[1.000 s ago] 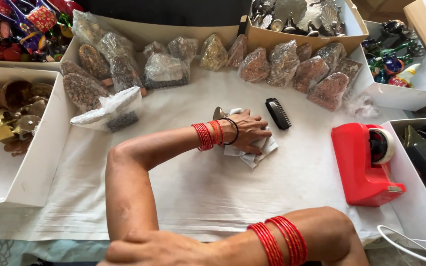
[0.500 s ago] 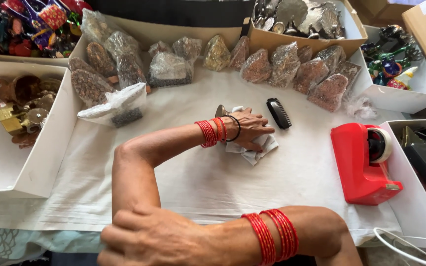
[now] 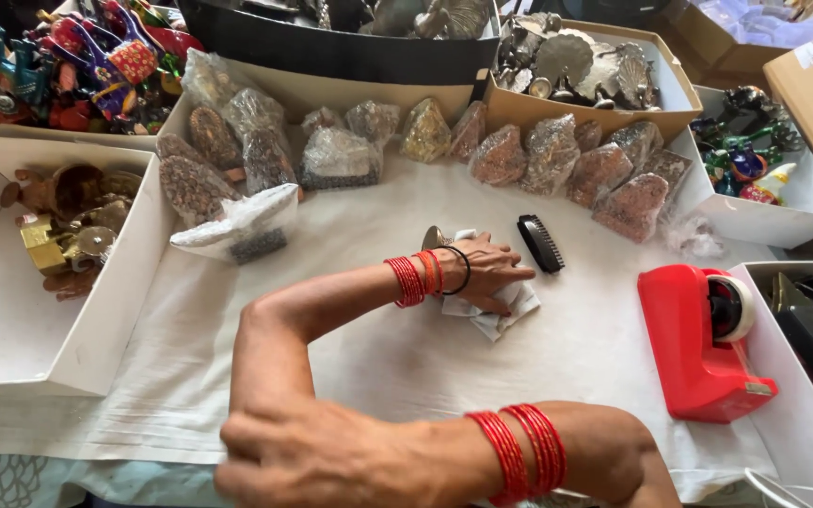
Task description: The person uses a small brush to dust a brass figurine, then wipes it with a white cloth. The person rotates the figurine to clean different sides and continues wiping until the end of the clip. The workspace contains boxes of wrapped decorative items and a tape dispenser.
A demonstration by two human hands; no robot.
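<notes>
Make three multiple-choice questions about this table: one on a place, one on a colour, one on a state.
1. Where is the black brush?
A. just beyond the left hand
B. inside a box
C. on the floor

2. What colour is the tape dispenser?
A. blue
B. red
C. green

3. What is the left hand doing?
A. resting on white paper
B. lifting the brush
C. hanging in the air

Answers: 1 A, the brush lies by the fingertips; 2 B, its body is plainly red; 3 A, the palm lies on the crumpled paper.
</notes>
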